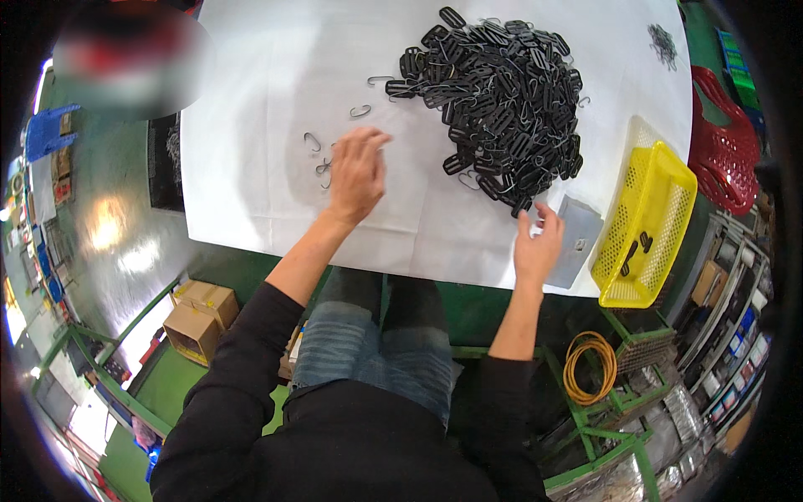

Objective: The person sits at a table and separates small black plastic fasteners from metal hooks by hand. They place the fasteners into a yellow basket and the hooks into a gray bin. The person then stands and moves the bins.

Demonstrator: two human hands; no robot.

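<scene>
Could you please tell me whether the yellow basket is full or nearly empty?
Nearly empty: the yellow basket holds only a few black pieces, leaving most of its perforated interior bare.

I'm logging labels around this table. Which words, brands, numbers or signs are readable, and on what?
No text is readable.
Pile of black buckles: no lettering discernible.
Grey plate: one small mark, too small to make out.
Goods at far right: too small and blurred.
Cardboard boxes: no legible print.

A white table (242,100) carries black buckles (510,109), metal hooks (360,113), grey plate (573,230), yellow basket (636,188).
</scene>
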